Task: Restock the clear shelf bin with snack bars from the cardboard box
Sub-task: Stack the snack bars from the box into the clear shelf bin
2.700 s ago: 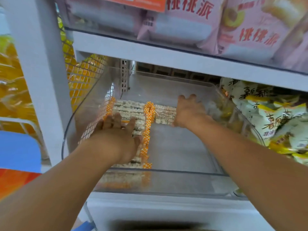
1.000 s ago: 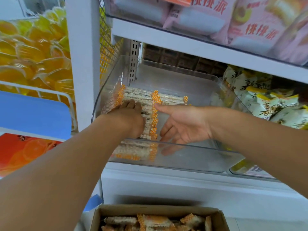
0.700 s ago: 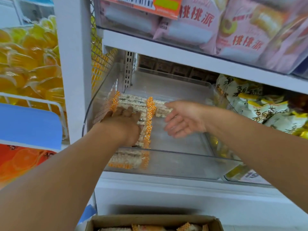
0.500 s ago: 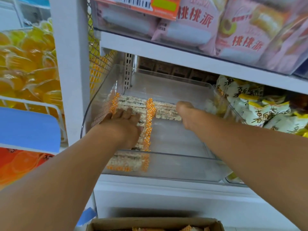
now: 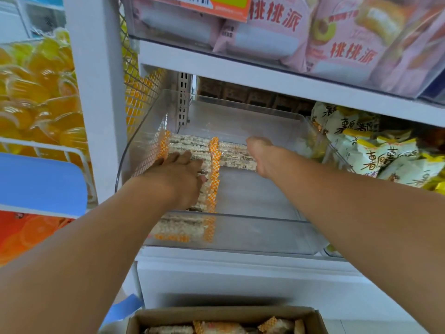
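Note:
The clear shelf bin (image 5: 252, 239) sits on the middle shelf. A column of snack bars (image 5: 187, 143) in clear wrappers with orange-checked ends fills its left side, and a few more bars (image 5: 237, 155) lie across the back middle. My left hand (image 5: 179, 175) rests flat on the left column, fingers spread. Reaching to the back, my right hand (image 5: 261, 154) touches the right end of the back bars; its fingers are hidden behind the knuckles. The cardboard box (image 5: 224, 320) with more bars shows at the bottom edge.
The upper shelf (image 5: 265, 75) hangs low over the bin, with pink snack bags (image 5: 337, 37) above it. Yellow-and-white bags (image 5: 375, 150) fill the neighbouring bin on the right. A white upright post (image 5: 96, 104) and yellow jelly cups (image 5: 36, 92) stand left.
My right hand went from open-palmed at the bin's middle to the back, onto the bars there. My left hand stayed on the left column. The view tilted up slightly.

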